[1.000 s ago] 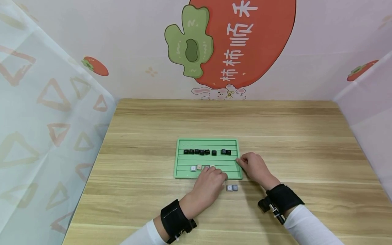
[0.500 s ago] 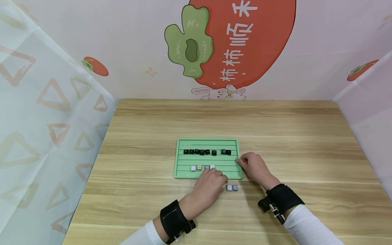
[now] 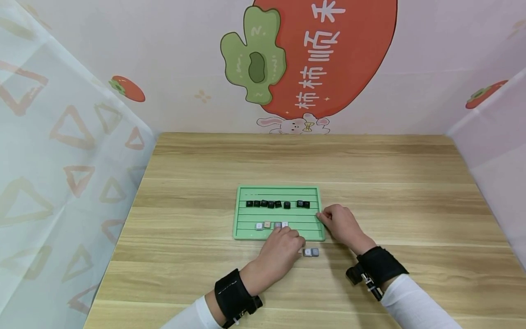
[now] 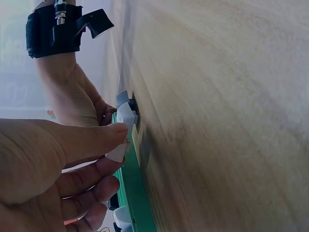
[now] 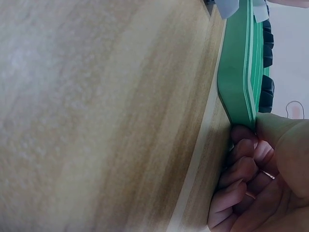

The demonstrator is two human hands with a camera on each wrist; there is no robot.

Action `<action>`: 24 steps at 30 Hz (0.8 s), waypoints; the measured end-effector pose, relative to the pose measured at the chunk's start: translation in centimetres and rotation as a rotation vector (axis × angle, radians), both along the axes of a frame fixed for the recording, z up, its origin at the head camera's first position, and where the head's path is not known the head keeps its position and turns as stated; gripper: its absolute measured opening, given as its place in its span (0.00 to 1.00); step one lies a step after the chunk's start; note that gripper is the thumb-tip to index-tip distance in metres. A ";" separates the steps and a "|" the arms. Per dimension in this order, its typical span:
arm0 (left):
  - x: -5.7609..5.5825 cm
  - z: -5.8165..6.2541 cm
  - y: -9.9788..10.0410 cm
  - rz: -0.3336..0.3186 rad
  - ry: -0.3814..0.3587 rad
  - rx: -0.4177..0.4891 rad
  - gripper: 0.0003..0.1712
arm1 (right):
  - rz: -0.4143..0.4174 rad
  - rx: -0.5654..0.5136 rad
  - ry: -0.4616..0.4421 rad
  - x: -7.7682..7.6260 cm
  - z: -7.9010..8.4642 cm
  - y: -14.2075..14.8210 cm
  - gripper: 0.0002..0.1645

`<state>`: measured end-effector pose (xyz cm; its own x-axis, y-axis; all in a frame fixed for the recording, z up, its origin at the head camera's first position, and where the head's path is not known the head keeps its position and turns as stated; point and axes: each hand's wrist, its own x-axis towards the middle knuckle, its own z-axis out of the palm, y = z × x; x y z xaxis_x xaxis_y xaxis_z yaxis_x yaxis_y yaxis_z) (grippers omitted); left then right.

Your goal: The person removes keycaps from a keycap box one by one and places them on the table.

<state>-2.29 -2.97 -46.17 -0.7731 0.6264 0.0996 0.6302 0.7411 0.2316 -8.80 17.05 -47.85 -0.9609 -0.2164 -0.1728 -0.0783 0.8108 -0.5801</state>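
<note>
In the head view my left hand [image 3: 281, 249] is over the front edge of a green tray [image 3: 304, 232]. The left wrist view shows its thumb and forefinger pinching a small white keycap [image 4: 116, 152]; from above, the hand hides it. On the table just right of these fingers lie a white keycap [image 3: 307, 252] and a grey keycap [image 3: 315, 252]. My right hand [image 3: 343, 227] holds the tray's right edge, thumb on the rim and curled fingers against the side, as the right wrist view shows.
Several black keycaps [image 3: 271, 204] form a row across the tray's upper part. Lower down sit a white keycap [image 3: 259, 226], a beige keycap [image 3: 267, 225], a grey keycap [image 3: 278, 225] and another white keycap [image 3: 285, 224]. All rests on a wooden table [image 3: 197, 196].
The left fingers have drawn back slightly toward the person, uncovering more of the grey and white keycaps in the lower row. The right hand and the tray have stayed still.
</note>
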 end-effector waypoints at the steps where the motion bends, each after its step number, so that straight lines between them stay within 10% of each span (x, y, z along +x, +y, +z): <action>1: 0.0 0.0 0.0 -0.002 0.000 -0.002 0.09 | 0.000 -0.001 0.000 0.0 0.0 0.0 0.24; 24: 0.2 -0.4 0.1 -0.006 0.024 -0.041 0.07 | 0.001 -0.003 0.009 0.0 -0.1 0.0 0.25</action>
<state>-2.10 -2.85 -46.52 -0.7670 0.6350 0.0926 0.6398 0.7457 0.1861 -8.75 17.07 -47.93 -0.9623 -0.2175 -0.1634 -0.0840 0.8088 -0.5821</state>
